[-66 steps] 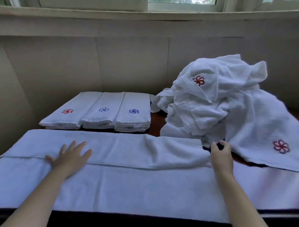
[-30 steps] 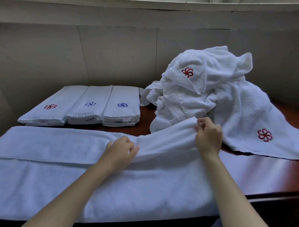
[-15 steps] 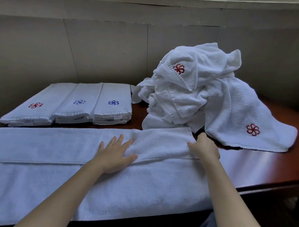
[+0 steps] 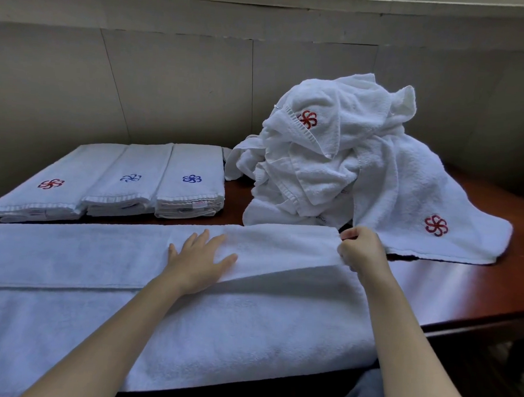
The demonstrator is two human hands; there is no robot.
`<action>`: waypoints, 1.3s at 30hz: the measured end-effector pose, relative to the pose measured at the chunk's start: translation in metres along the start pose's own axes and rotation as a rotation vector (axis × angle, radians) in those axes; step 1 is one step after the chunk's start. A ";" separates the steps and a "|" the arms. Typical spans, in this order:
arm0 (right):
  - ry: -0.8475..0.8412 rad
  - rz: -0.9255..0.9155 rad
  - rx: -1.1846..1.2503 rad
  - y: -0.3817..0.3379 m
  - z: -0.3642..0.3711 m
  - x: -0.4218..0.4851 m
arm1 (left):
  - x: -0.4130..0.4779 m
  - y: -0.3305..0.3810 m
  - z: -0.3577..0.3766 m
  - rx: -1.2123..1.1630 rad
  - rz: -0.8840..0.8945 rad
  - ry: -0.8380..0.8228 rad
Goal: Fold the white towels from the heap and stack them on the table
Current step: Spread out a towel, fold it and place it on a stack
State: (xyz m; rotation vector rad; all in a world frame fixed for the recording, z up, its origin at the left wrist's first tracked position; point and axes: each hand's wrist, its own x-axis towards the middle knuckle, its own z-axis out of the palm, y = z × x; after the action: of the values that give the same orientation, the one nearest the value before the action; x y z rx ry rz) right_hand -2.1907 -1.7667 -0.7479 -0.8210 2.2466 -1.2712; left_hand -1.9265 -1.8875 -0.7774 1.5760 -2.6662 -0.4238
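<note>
Dark wood table (image 4: 449,284), long white towel (image 4: 189,330) spread along near edge, far strip folded over. Heap (image 4: 346,160) behind right; three folded stacks (image 4: 153,178) behind left. Left hand (image 4: 198,261) flat on fold, fingers spread. Right hand (image 4: 360,250) pinches fold's right end, fingers curled, slightly lifted.

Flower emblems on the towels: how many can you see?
5. Three sit on the folded stacks at back left: red, faint blue, blue. Two red ones are on the heap: one near its top, one low right. Folds may hide more.
</note>
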 end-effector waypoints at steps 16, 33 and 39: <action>-0.317 -0.489 -0.793 -0.007 0.109 -0.016 | 0.007 -0.003 0.004 0.078 0.036 0.004; -0.587 -0.809 -0.823 -0.048 0.169 -0.089 | -0.118 -0.236 -0.040 -0.116 -1.078 0.323; -0.597 -0.870 -0.899 -0.047 0.181 -0.099 | -0.129 -0.231 -0.036 -0.044 -0.988 0.406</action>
State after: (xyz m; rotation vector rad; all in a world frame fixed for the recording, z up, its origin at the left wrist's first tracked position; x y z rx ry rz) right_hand -1.9925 -1.8299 -0.7882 -2.2931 1.8980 -0.0648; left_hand -1.6590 -1.8894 -0.7825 2.5197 -1.4391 -0.1196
